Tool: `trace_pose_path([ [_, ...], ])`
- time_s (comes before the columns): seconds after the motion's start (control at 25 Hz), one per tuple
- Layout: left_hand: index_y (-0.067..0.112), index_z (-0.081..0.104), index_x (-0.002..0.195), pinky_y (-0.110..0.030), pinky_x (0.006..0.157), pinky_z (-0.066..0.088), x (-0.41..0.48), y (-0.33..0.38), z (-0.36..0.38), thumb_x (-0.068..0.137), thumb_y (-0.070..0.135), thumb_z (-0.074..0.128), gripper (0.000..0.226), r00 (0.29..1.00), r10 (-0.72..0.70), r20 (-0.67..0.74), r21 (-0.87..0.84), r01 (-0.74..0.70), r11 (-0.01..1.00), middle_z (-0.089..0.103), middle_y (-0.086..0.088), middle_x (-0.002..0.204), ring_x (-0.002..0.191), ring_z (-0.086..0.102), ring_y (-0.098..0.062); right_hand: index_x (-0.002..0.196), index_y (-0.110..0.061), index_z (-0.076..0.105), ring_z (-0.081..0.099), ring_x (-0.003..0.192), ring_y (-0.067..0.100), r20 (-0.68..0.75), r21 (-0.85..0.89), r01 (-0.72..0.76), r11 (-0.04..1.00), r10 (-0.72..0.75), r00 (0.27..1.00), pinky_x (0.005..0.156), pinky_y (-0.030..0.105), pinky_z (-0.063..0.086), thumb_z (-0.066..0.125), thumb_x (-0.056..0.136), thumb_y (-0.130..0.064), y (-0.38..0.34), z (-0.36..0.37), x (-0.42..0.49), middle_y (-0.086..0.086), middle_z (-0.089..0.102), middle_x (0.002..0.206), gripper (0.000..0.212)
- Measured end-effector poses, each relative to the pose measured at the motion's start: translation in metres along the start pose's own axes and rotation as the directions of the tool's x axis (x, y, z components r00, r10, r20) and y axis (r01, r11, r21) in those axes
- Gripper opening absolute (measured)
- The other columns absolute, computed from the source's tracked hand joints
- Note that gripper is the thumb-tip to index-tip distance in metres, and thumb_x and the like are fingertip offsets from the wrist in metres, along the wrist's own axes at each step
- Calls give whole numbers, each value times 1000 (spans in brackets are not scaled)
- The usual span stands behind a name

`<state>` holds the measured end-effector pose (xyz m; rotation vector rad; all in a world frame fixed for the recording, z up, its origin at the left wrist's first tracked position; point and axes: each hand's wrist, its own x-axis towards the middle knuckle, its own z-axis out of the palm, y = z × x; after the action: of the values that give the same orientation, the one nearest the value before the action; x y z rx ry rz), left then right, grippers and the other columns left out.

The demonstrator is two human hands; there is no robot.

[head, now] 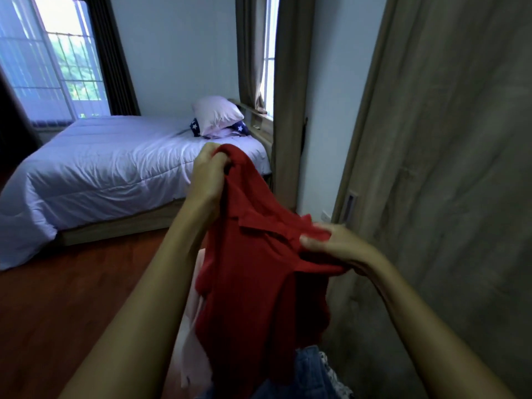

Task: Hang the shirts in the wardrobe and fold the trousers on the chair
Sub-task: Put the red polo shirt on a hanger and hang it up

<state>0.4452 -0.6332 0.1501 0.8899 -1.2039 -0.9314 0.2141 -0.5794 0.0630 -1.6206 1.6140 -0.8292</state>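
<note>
A red polo shirt (pixel 253 283) hangs in front of me, held up in the air by both hands. My left hand (pixel 208 171) grips one shoulder of it, raised higher and further away. My right hand (pixel 335 246) grips the other shoulder near the collar, lower and to the right. The shirt's body droops down between my forearms. Under it lie more clothes: a pale pink garment (pixel 190 358) and blue denim (pixel 308 367) with a patterned cloth beside it. What they rest on is hidden. The wardrobe door (pixel 449 168), grey-brown wood grain, stands at the right.
A bed (pixel 100 168) with a white quilt and pillows (pixel 216 116) fills the left middle of the room. Red-brown wooden floor (pixel 57 298) lies between the bed and me. Curtained windows are at the far left and behind the bed's head.
</note>
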Motion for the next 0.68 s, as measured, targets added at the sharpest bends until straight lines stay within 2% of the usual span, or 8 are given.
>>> trace_pose_path([
  [0.08,19,50,72,-17,48,37,-9,10,17,88,-1,37,29,995,32,94,-7,-31,999,49,2,62,49,44,-1,86,-18,71,60,68,6,13,-277,-51,959,57,998,65,20,47,74,78,-35,10,2,-9,-8,67,74,18],
  [0.16,20,51,71,-17,49,37,-17,13,23,89,1,38,29,986,56,158,10,-58,998,51,7,59,51,44,-2,65,-17,64,46,52,4,-221,-294,-99,951,33,975,49,16,34,71,80,-26,9,-3,-15,-12,52,49,19],
  [0.24,20,51,71,-20,50,35,-19,13,22,87,2,39,26,977,88,194,76,-105,992,49,10,56,53,42,-5,51,-15,51,37,44,7,-529,-132,-91,987,7,849,39,15,24,64,82,-13,3,-13,-23,-8,42,41,33],
  [0.32,16,52,74,-26,52,32,-18,12,16,81,9,41,15,977,112,180,157,-141,977,47,5,59,56,39,-10,59,-8,51,36,47,11,-754,93,53,994,36,656,40,16,27,56,83,-10,-10,-30,-38,-2,41,48,25],
  [0.44,20,54,78,-29,51,34,-19,13,3,75,15,43,12,980,145,139,333,-184,925,51,2,63,54,42,-14,73,-18,49,45,56,10,-860,326,268,907,168,482,54,25,39,51,83,-13,-28,-54,-58,-4,51,64,12],
  [0.48,22,55,79,-30,50,36,-22,12,-2,77,10,44,16,974,158,162,387,-210,898,53,2,64,52,44,-14,77,-22,48,49,59,9,-845,373,309,875,183,502,57,27,41,50,82,-11,-31,-61,-61,-3,55,71,13],
  [0.56,17,60,85,-27,54,42,-33,12,-3,79,-3,43,27,953,185,241,461,-281,842,58,1,70,56,49,-12,88,-26,51,53,62,11,-752,395,287,873,128,646,57,27,43,48,77,-2,-33,-72,-71,2,61,81,27],
  [0.68,10,64,88,-13,64,42,-53,10,5,76,-10,42,31,934,207,292,456,-326,828,63,1,80,67,53,1,97,-22,59,44,54,9,-574,179,167,969,-35,818,50,22,38,56,73,7,-25,-75,-86,-3,48,67,38],
])
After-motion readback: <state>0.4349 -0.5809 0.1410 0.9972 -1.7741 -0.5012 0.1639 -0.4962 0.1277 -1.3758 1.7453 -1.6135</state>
